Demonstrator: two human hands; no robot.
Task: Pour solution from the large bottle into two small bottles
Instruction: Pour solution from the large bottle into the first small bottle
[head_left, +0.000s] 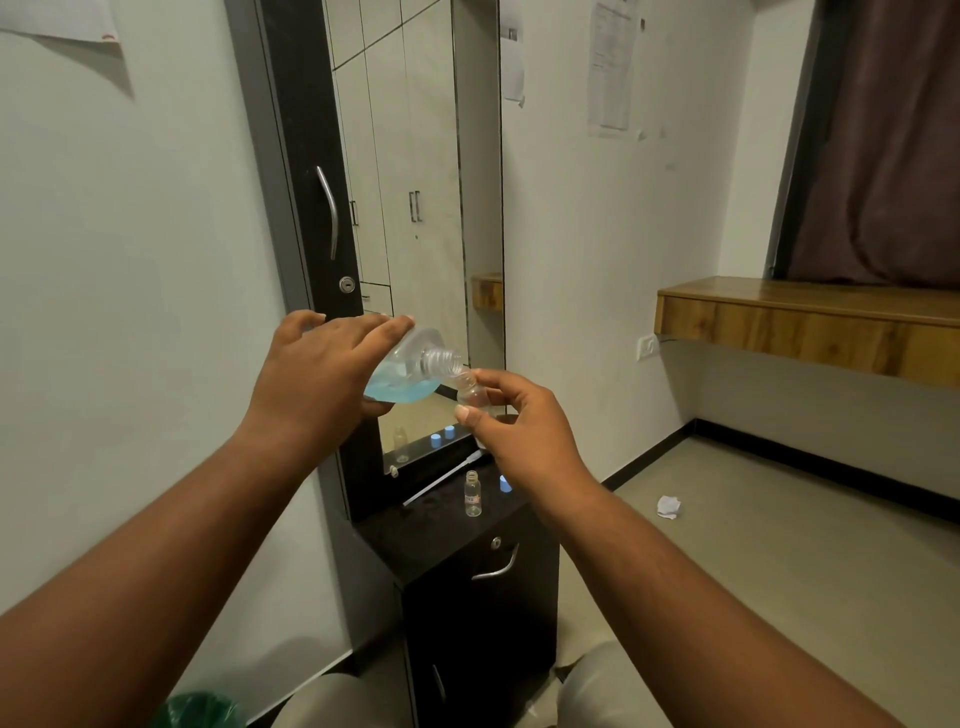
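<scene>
Tipping in the left hand (317, 364), a large clear plastic bottle (410, 371) holding blue solution lies nearly on its side in mid-air above the dark cabinet top (415, 540), fingers wrapped over its body, its uncapped threaded neck pointing right and slightly down. The blue liquid pools in the lower part of the body, short of the neck. The right hand (519, 431) pinches a small clear plastic bottle (470, 392) between thumb and fingers, held roughly upright with its open mouth touching the large bottle's neck; whether liquid is passing cannot be told. A second small clear bottle (473, 493), uncapped, stands upright near the right part of the cabinet top, well apart from both hands. One blue cap (505, 484) lies just beside it towards the right edge. A thin white stick (441, 486) lies slantwise near the back edge, by the mirror (415, 156). A crumpled white paper (668, 506) sits on the floor.
</scene>
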